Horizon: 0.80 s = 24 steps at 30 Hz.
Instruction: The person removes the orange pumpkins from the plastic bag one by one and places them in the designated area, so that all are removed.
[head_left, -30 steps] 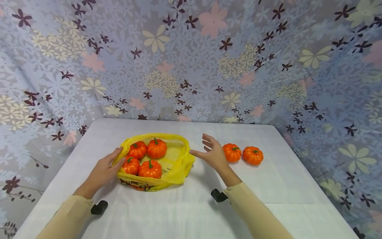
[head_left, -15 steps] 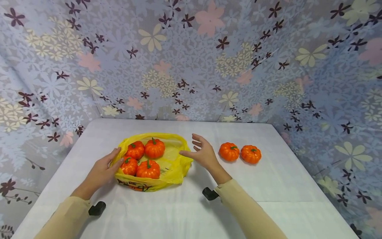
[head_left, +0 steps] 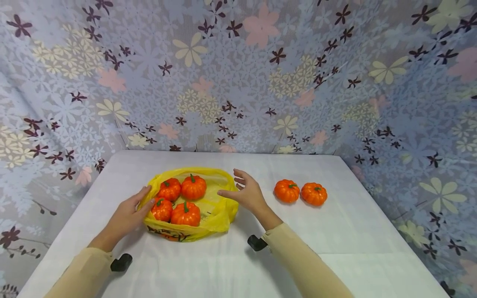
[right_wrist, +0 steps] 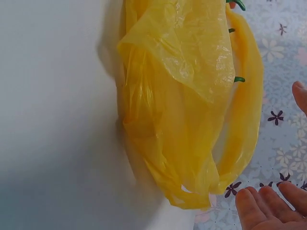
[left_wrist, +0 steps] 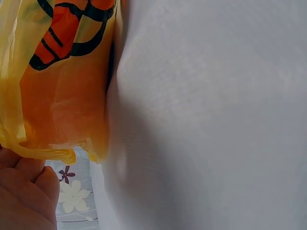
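A yellow plastic bag (head_left: 214, 211) lies with its mouth spread on the table, dark and orange print on its near side. Several small orange pumpkins with green stems sit in its left part, one pumpkin (head_left: 185, 214) at the front. My left hand (head_left: 128, 213) holds the bag's left rim, its thumb over the edge; the left wrist view has these fingers (left_wrist: 45, 187) at the bag's end. Over the right rim, my right hand (head_left: 247, 194) is spread with thumb and fingers apart. In the right wrist view, its fingers (right_wrist: 264, 206) stand beside the bag, holding nothing.
Two more pumpkins, a left one (head_left: 286, 191) and a right one (head_left: 314, 194), sit side by side on the white-covered table (head_left: 357, 231), right of the bag. Flowered cloth (head_left: 238, 82) hangs behind and along the sides. Black wrist devices (head_left: 256, 243) sit under both cuffs.
My right hand has moved left, from beside the two loose pumpkins to over the bag's right rim. The left hand stays at the left rim. The view has shifted slightly.
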### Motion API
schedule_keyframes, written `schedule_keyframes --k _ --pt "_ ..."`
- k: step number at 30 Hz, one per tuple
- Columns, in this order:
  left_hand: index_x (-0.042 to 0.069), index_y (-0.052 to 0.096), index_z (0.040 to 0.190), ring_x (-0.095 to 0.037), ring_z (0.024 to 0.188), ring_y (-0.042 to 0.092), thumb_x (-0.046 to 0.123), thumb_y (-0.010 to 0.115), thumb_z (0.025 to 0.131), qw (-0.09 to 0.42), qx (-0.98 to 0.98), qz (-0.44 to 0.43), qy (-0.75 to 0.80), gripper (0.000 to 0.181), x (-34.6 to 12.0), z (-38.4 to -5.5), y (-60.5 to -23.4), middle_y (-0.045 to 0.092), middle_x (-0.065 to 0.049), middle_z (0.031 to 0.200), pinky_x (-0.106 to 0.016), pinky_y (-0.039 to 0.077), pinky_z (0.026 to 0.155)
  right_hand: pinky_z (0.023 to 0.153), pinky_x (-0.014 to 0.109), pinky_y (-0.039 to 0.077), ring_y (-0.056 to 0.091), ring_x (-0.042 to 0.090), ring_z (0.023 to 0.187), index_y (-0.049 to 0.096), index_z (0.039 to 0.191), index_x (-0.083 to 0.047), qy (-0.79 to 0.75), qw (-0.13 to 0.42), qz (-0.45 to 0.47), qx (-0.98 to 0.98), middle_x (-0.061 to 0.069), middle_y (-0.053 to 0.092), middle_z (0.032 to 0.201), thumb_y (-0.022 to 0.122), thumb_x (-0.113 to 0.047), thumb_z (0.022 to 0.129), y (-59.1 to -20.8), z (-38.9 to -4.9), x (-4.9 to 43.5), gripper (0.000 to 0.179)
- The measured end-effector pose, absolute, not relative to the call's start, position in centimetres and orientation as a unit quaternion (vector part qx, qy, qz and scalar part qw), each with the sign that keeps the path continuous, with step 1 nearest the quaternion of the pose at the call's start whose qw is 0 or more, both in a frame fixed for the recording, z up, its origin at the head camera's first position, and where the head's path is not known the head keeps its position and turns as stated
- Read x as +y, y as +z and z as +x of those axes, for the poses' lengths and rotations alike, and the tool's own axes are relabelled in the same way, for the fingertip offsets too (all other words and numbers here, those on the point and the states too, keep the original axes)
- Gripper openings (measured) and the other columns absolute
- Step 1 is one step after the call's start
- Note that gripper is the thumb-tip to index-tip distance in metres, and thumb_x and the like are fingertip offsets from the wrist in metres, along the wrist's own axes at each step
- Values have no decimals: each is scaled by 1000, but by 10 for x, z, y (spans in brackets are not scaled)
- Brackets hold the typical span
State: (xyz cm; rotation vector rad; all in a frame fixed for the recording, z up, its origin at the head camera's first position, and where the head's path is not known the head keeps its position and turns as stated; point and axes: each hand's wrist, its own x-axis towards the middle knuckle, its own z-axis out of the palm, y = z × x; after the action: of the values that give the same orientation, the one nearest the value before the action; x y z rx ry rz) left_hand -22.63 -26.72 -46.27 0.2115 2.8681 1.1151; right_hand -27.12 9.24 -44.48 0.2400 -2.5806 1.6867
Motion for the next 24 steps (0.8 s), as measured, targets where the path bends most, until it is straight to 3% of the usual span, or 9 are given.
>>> schedule_keyframes --k 24 --pt "4 24 159 -50 146 19 55 45 104 20 932 70 356 79 -271 -226 -462 19 -24 162 -67 20 114 109 38 43 52 26 132 48 148 -9 540 22 104 -835 7 49 149 90 -35 77 -452 -284 63 87"
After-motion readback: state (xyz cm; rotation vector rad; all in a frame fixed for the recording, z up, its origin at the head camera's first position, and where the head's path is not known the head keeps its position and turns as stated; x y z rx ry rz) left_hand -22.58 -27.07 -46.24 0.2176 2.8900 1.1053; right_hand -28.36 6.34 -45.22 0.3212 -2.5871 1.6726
